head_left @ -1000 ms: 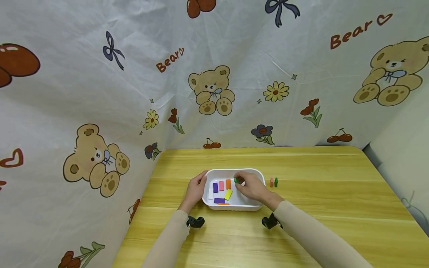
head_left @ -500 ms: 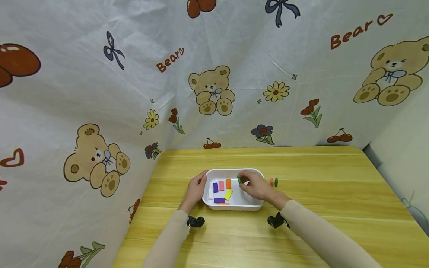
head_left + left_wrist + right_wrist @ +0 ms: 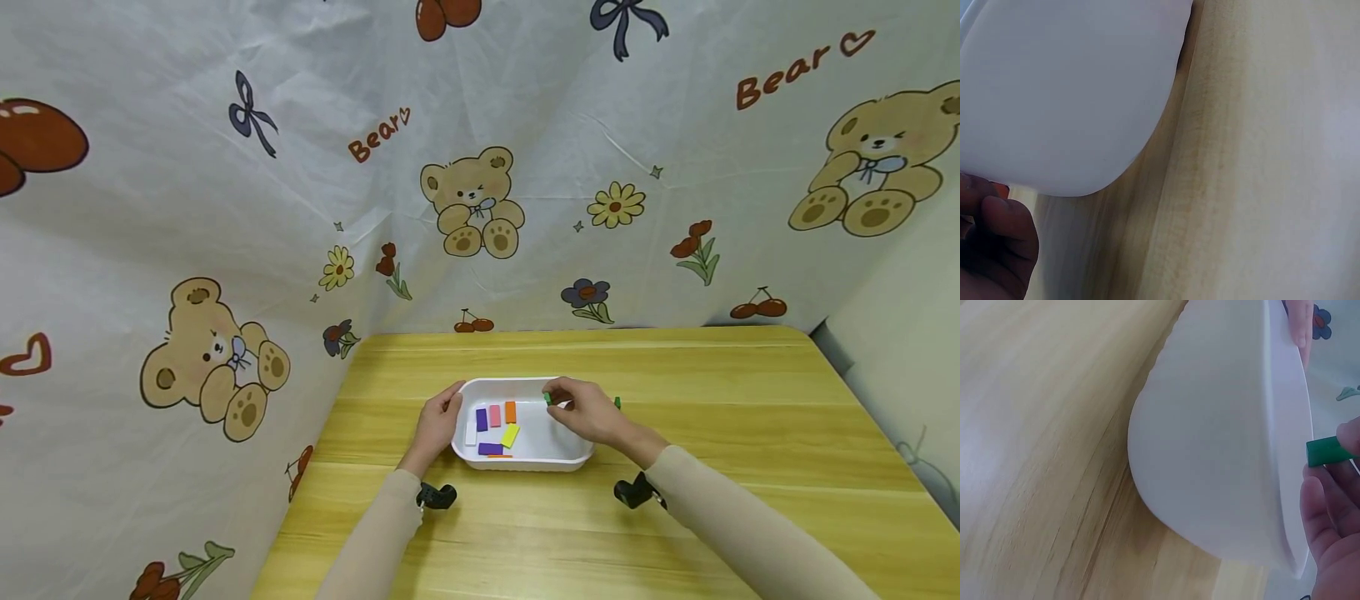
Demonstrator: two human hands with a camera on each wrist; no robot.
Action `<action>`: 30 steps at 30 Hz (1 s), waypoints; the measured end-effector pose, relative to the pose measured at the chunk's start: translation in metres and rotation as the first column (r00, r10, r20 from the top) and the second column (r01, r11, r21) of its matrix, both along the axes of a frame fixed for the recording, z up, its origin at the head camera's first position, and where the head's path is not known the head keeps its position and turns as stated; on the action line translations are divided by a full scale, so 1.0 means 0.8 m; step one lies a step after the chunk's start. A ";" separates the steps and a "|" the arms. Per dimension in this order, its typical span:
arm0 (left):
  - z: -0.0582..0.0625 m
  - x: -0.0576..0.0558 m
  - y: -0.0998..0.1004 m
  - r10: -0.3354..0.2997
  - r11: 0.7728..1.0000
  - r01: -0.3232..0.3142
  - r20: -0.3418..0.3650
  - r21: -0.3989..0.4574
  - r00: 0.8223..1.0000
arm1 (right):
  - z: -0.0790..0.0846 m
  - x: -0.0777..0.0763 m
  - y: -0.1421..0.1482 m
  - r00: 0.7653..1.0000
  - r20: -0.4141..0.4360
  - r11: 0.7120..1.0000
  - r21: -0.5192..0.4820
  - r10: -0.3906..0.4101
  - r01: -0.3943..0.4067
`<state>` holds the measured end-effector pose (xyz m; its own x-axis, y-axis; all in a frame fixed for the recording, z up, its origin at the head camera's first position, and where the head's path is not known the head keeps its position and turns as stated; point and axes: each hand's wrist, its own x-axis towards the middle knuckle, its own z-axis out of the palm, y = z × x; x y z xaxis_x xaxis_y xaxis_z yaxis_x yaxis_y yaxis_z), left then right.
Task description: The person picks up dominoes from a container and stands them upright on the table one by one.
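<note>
A white rectangular plastic tray (image 3: 525, 466) sits on the table, holding several small flat blocks. At its left end is my left hand (image 3: 437, 423), gripping the rim near the far corner; the left wrist view has its curled fingers (image 3: 1013, 219) right at the tray's edge. Over the right end of the tray, my right hand (image 3: 588, 410) pinches a small green block (image 3: 1329, 450) between thumb and fingers. Inside the tray lie purple (image 3: 482, 420), pink (image 3: 495, 416), orange (image 3: 511, 412), yellow (image 3: 510, 436) and white (image 3: 471, 433) blocks, mostly toward the left.
Another green block (image 3: 617, 402) stands on the table (image 3: 720, 417) right of the tray, partly behind my right hand. A white cloth printed with bears (image 3: 480, 204) hangs along the table's back and left sides.
My right hand has moved right across the tray with the green block, now covering the pink block outside the tray. The left hand and tray stay in place.
</note>
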<state>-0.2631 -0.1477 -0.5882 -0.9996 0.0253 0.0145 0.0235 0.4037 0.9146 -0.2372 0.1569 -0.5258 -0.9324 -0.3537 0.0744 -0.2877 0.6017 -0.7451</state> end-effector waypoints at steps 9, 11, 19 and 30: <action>0.001 0.001 0.001 -0.005 1.000 0.005 -0.001 -0.007 1.000 | -0.003 0.003 0.018 1.000 -0.006 1.000 -0.021 -0.016 0.016; 0.002 0.002 0.000 -0.001 1.000 0.001 0.003 -0.008 1.000 | -0.004 0.003 0.022 1.000 -0.007 1.000 -0.026 -0.016 0.015; 0.000 0.001 -0.001 -0.009 1.000 0.009 0.002 -0.003 1.000 | -0.002 0.006 0.036 1.000 -0.022 0.997 -0.072 -0.015 0.013; 0.002 0.003 0.000 -0.010 1.000 0.010 0.001 -0.002 1.000 | 0.005 0.007 0.061 0.997 -0.038 0.992 -0.109 -0.071 0.066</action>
